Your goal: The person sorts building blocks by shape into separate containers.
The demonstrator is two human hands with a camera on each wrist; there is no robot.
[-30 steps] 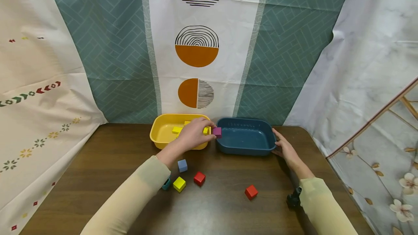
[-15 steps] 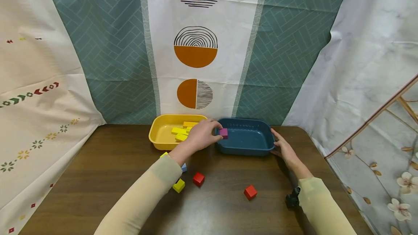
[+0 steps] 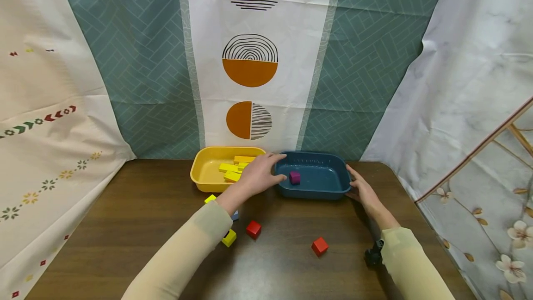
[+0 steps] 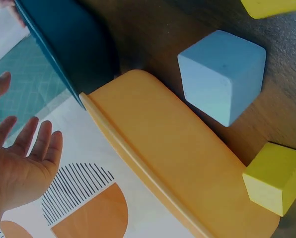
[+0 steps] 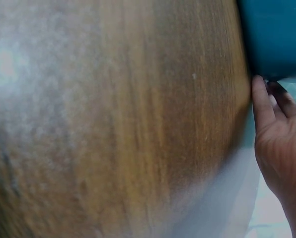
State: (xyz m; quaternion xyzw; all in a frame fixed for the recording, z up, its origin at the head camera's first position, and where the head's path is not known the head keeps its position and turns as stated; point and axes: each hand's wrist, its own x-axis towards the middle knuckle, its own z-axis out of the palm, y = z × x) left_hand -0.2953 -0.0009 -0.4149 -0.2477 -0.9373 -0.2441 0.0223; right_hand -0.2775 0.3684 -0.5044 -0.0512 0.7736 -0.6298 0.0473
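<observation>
A purple cube (image 3: 294,178) lies in the left part of the blue tray (image 3: 313,195). My left hand (image 3: 260,173) hovers over the neighbouring sides of the yellow tray (image 3: 204,184) and the blue one, fingers apart and holding nothing; the left wrist view shows the spread fingers of this hand (image 4: 26,158) too. My right hand (image 3: 365,192) touches the right end of the blue tray with its fingers. In the right wrist view, the fingers of that hand (image 5: 282,134) lie fairly straight against the tray's wall (image 5: 279,44).
Several yellow blocks (image 3: 232,176) lie in the yellow tray. On the brown table (image 3: 145,226) in front are two red cubes (image 3: 253,229), a light blue cube (image 4: 222,77) and yellow cubes (image 4: 274,178), partly behind my left sleeve. Patterned cloths (image 3: 166,59) hang behind and beside the table.
My left hand moved right from the yellow tray with the purple cube and let it go into the blue tray. The right hand has stayed at the blue tray's end.
</observation>
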